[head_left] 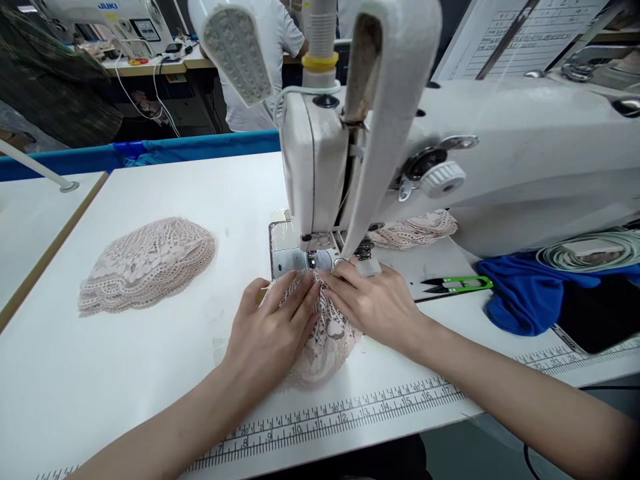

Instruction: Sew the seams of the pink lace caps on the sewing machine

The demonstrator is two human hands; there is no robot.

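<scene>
A pale pink lace piece (327, 333) lies under the needle area of a white sewing machine (315, 167). My left hand (275, 327) is on its left side, fingers bent and close together over the lace, thumb at the outer edge. My right hand (375, 300) pinches the lace from the right, its fingertips close to the presser foot (313, 259). The fingers partly hide the lace at the foot. To the left lies a stack of similar lace pieces (150, 263). More folded lace (415, 230) rests behind the machine's needle end.
Green thread snips (457, 285) lie right of my right hand. Beyond them are a blue cloth (525, 293), a coiled pale tape (590, 250) and a dark phone (600, 313). A ruler strip (350, 413) runs along the table's front edge. A person in white (250, 93) is at the back.
</scene>
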